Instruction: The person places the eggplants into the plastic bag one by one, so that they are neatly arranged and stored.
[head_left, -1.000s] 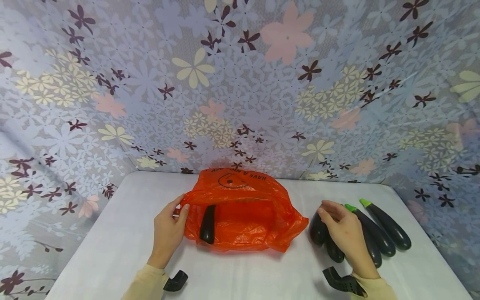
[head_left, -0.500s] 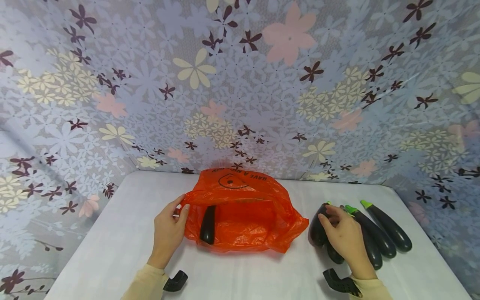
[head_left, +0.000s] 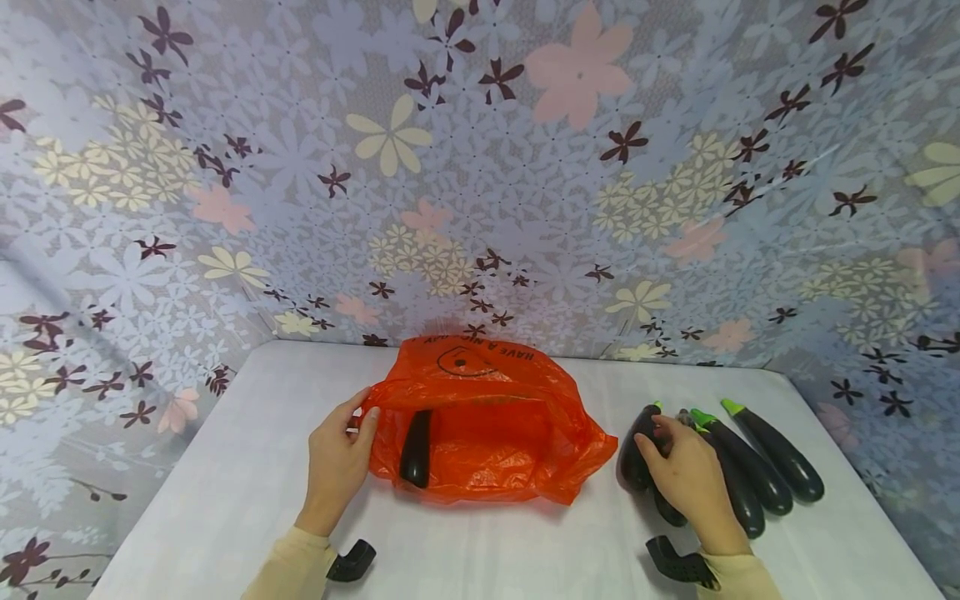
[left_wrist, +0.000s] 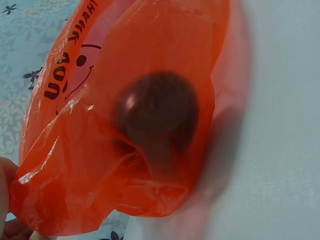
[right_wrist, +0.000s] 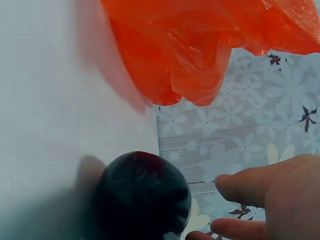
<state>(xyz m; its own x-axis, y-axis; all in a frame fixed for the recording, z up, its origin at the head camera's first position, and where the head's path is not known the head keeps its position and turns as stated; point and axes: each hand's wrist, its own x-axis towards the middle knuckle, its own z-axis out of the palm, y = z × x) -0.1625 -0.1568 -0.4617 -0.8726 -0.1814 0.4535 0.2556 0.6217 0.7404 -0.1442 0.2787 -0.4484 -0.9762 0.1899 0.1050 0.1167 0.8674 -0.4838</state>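
A red plastic bag [head_left: 487,450] with a smiling face printed on it lies with its mouth toward me. My left hand [head_left: 336,458] pinches the left edge of that mouth between thumb and fingers. One dark eggplant [head_left: 417,454] is inside at the left; its rounded end [left_wrist: 157,110] shows through the plastic in the left wrist view. On the right, my right hand [head_left: 692,479] is over the loose eggplants, thumb and fingers spread apart. Nearest its thumb is the leftmost eggplant [head_left: 633,458], whose round end [right_wrist: 142,195] appears below the fingers' level in the right wrist view.
Several more eggplants with green stems lie side by side, the outermost eggplant [head_left: 780,454] toward the right table edge. The white table [head_left: 225,467] backs onto a flower-patterned cloth [head_left: 480,208]. Black curved mounts [head_left: 352,562] sit at both wrists.
My right hand has drawn back slightly toward me, and its fingers have spread over the eggplants. The leftmost eggplant's green stem has come into view. My left hand and the bag stay put.
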